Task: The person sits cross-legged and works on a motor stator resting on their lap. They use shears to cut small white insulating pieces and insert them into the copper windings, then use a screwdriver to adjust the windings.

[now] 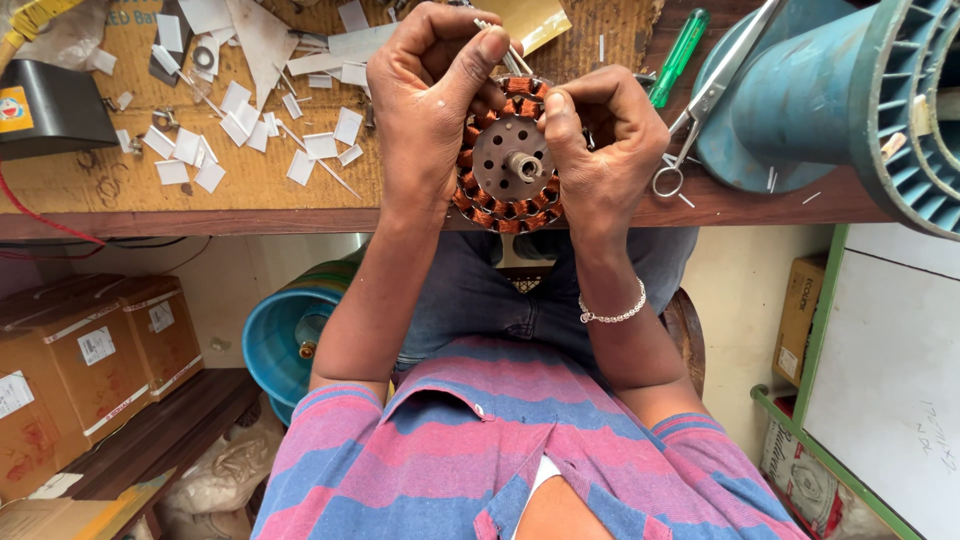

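A round motor stator with copper-coloured windings and a grey metal centre with a short shaft is held over the front edge of the wooden bench. My left hand grips its left side, and the thumb and forefinger pinch thin pale strips at its top rim. My right hand, with a bead bracelet on the wrist, clasps the right side, thumb pressed on the windings.
Small white paper slips lie scattered on the bench to the left. Scissors and a green-handled screwdriver lie to the right, beside a large teal spool. A black device is far left. Cardboard boxes stand below.
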